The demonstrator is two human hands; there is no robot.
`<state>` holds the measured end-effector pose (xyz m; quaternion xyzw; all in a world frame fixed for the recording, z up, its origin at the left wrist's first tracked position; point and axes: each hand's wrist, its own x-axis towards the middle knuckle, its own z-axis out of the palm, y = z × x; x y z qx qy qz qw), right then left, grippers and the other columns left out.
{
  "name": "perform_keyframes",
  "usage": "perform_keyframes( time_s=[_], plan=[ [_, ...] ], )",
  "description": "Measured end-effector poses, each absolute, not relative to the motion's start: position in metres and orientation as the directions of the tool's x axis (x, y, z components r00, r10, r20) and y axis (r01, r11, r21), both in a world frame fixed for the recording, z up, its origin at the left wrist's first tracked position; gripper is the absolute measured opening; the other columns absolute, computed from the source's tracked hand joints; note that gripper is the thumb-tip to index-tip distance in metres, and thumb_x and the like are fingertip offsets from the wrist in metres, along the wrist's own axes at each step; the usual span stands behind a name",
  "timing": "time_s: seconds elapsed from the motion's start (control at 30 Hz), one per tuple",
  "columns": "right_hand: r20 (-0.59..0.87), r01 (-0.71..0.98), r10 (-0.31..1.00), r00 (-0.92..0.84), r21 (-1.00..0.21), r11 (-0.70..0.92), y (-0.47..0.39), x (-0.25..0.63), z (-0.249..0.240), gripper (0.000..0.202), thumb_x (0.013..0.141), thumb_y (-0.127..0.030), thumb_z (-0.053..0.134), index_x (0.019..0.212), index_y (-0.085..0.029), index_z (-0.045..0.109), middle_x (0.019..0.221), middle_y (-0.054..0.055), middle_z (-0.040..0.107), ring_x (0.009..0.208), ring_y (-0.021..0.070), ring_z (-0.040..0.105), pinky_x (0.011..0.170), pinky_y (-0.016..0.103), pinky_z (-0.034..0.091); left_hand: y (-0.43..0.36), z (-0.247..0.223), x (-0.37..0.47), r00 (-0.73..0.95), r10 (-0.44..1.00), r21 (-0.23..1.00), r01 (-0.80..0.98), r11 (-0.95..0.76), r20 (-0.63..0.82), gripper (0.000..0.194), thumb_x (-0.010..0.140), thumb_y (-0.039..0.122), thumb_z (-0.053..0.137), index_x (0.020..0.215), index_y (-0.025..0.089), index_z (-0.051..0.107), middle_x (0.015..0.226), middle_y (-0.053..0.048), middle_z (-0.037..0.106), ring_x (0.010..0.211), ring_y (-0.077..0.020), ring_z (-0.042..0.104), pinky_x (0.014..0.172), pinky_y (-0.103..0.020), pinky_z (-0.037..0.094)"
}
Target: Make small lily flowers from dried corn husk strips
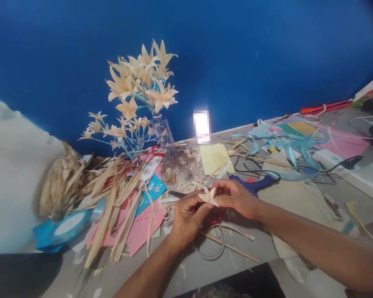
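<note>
A small cream flower (210,198) with pointed petals is held between both hands, low in the middle of the head view. My left hand (189,213) pinches its left and lower side between thumb and fingers. On the other side, my right hand (233,198) is closed, its fingertips at the right petals. Red-handled scissors (214,216) lie on the table beneath the hands, partly hidden by them. Just below lie a ring of thin wire (211,244) and a thin stick (236,249). A blue glue gun (255,185) rests right behind my right hand.
Cream flowers (143,76) on blue stems stand in a clear bottle (164,134) at the back. Dried husks (104,227), pink paper (144,231) and a blue ribbon roll (69,227) lie left. Yellow paper (214,157) is behind the hands; ribbons (290,155) and cloth (298,203) lie right.
</note>
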<state>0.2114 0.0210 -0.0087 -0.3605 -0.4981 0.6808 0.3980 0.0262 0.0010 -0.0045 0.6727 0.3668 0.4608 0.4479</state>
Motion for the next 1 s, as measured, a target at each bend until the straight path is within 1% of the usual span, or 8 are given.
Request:
perform_keyframes(
  time_s=[0.23,0.43,0.6,0.7,0.77,0.87,0.93,1.0],
  plan=[
    [-0.094,-0.205,0.883,-0.460,-0.956,-0.209,0.022,0.213,-0.015,0.022,0.070,-0.025,0.080,0.078,-0.015,0.062,0.071,-0.002,0.059,0.064,0.0104,0.049,0.060,0.023,0.035,0.003,-0.007,0.026,0.304,0.881,0.915,0.066,-0.398,0.362,0.010,0.087,0.022,0.069,0.084,0.021,0.079,0.077,-0.002,0.074,0.070,-0.0146,0.065,0.067,-0.025,0.049],
    [-0.101,-0.174,0.866,-0.490,-0.962,-0.211,0.023,0.216,-0.014,0.021,0.069,-0.024,0.080,0.075,-0.015,0.062,0.073,-0.001,0.061,0.065,0.0109,0.052,0.061,0.023,0.037,0.003,-0.011,0.025,0.317,0.844,0.852,0.161,-0.498,0.433,0.011,0.087,0.019,0.069,0.083,0.021,0.079,0.076,-0.003,0.074,0.071,-0.0149,0.066,0.068,-0.025,0.049],
    [-0.063,-0.182,0.863,-0.502,-0.967,-0.177,0.026,0.219,-0.014,0.020,0.072,-0.026,0.079,0.078,-0.015,0.063,0.072,-0.002,0.059,0.064,0.0101,0.050,0.060,0.022,0.036,0.004,-0.009,0.026,0.304,0.854,0.857,0.174,-0.485,0.422,0.009,0.086,0.017,0.069,0.086,0.021,0.078,0.079,-0.002,0.074,0.072,-0.0139,0.066,0.068,-0.024,0.048],
    [-0.063,-0.207,0.866,-0.496,-0.960,-0.188,0.027,0.222,-0.013,0.021,0.074,-0.029,0.079,0.081,-0.015,0.064,0.070,-0.002,0.058,0.060,0.0094,0.046,0.055,0.022,0.032,0.004,-0.008,0.026,0.297,0.864,0.875,0.147,-0.461,0.406,0.007,0.086,0.018,0.070,0.084,0.021,0.077,0.078,-0.001,0.074,0.071,-0.0136,0.065,0.068,-0.023,0.048],
    [-0.057,-0.232,0.870,-0.490,-0.953,-0.193,0.028,0.224,-0.012,0.025,0.073,-0.034,0.078,0.081,-0.015,0.065,0.066,-0.002,0.056,0.055,0.0084,0.041,0.052,0.022,0.027,0.004,-0.008,0.026,0.292,0.871,0.885,0.131,-0.446,0.396,0.006,0.085,0.019,0.071,0.084,0.021,0.077,0.078,-0.001,0.074,0.071,-0.0140,0.065,0.068,-0.024,0.047],
    [-0.017,-0.228,0.871,-0.491,-0.962,-0.147,0.028,0.227,-0.007,0.037,0.074,-0.048,0.076,0.081,-0.013,0.066,0.064,-0.001,0.055,0.052,0.0077,0.035,0.049,0.023,0.022,0.005,-0.010,0.026,0.309,0.876,0.896,0.133,-0.424,0.369,0.009,0.087,0.020,0.069,0.083,0.020,0.077,0.078,-0.003,0.073,0.072,-0.0151,0.065,0.069,-0.025,0.047],
    [0.000,-0.177,0.873,-0.488,-0.979,-0.099,0.027,0.227,-0.004,0.042,0.077,-0.055,0.073,0.081,-0.013,0.066,0.065,0.000,0.056,0.053,0.0083,0.037,0.049,0.023,0.023,0.005,-0.011,0.026,0.335,0.877,0.900,0.146,-0.411,0.346,0.010,0.087,0.021,0.069,0.081,0.020,0.077,0.076,-0.003,0.073,0.072,-0.0155,0.065,0.069,-0.026,0.047],
    [-0.005,-0.122,0.882,-0.471,-0.990,-0.070,0.025,0.225,-0.001,0.039,0.078,-0.052,0.073,0.078,-0.014,0.064,0.064,-0.001,0.055,0.056,0.0095,0.042,0.051,0.023,0.028,0.005,-0.013,0.027,0.349,0.881,0.908,0.155,-0.390,0.319,0.010,0.086,0.022,0.070,0.080,0.019,0.077,0.074,-0.003,0.072,0.070,-0.0155,0.064,0.068,-0.026,0.046]
  ],
)
